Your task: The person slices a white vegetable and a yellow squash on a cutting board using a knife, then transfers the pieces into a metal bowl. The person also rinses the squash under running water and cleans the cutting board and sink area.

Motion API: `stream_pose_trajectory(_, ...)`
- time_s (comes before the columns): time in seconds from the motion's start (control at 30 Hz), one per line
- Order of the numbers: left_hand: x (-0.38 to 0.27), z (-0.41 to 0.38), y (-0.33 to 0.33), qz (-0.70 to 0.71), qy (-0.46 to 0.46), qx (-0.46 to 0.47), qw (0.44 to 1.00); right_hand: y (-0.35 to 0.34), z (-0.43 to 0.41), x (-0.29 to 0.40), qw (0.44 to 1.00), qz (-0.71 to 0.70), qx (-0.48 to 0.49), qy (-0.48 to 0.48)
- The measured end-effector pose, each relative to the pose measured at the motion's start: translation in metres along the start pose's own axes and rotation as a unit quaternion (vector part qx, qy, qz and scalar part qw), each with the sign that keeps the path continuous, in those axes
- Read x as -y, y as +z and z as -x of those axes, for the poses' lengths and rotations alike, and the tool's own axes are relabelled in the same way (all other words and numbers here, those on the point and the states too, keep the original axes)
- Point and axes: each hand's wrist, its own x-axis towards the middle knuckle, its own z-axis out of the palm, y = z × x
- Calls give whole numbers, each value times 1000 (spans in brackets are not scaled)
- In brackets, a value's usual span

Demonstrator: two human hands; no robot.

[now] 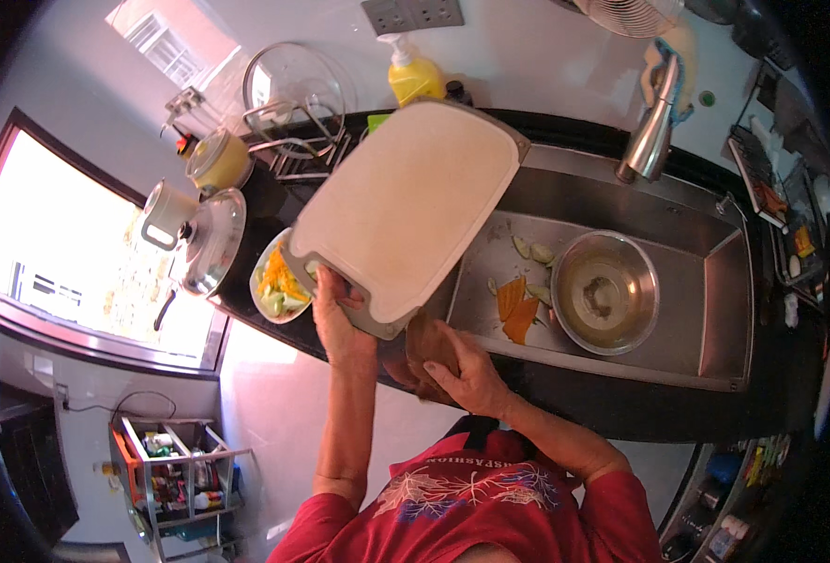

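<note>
My left hand (341, 310) grips the handle end of a pale cutting board with a grey rim (415, 204), held tilted above the counter and the sink's left edge. My right hand (468, 373) is closed on a brown cloth (432, 352), blurred, by the board's lower corner. Partly behind the board, a white bowl (279, 310) holds orange shreds and pale green pieces. In the steel sink (675, 281) stands a metal bowl (605, 292) with some liquid. Orange peel-like pieces (519, 310) and green scraps (541, 253) lie to its left.
A steel faucet (647, 144) rises behind the sink. At the back stand a yellow pump bottle (415, 77) and a wire rack (309, 141) with a glass lid. To the left are a yellow pot (219, 160), a white mug (167, 211) and a lidded pan (214, 243).
</note>
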Motion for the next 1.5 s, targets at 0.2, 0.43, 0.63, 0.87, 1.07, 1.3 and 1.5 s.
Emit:
stream_pose_trajectory(0.2, -66, 3, 6, -47, 20, -62, 997, 37, 41, -44, 876, 431, 86, -199)
stream_pose_trajectory(0.43, -76, 2, -26, -22, 34, -17, 999, 119, -63, -74, 898, 399, 85, -164)
stream_pose_trajectory(0.63, -84, 8, -36, -62, 43, -23, 997, 152, -68, -69, 903, 316, 126, -263)
stream_pose_trajectory(0.87, -83, 10, -36, -113, 37, 15, 993, 37, 5, -66, 860, 335, 300, -241)
stream_pose_trajectory(1.07, -74, 6, -50, -119, -3, 69, 990, -56, 79, -43, 862, 414, 247, -154)
stream_pose_trajectory(1.3, -80, 15, -36, -201, 14, 97, 975, -138, 163, -15, 808, 537, 243, -5)
stream_pose_trajectory(1.5, -92, 15, -29, -242, 61, 210, 945, -158, 89, 77, 842, 517, 150, 33)
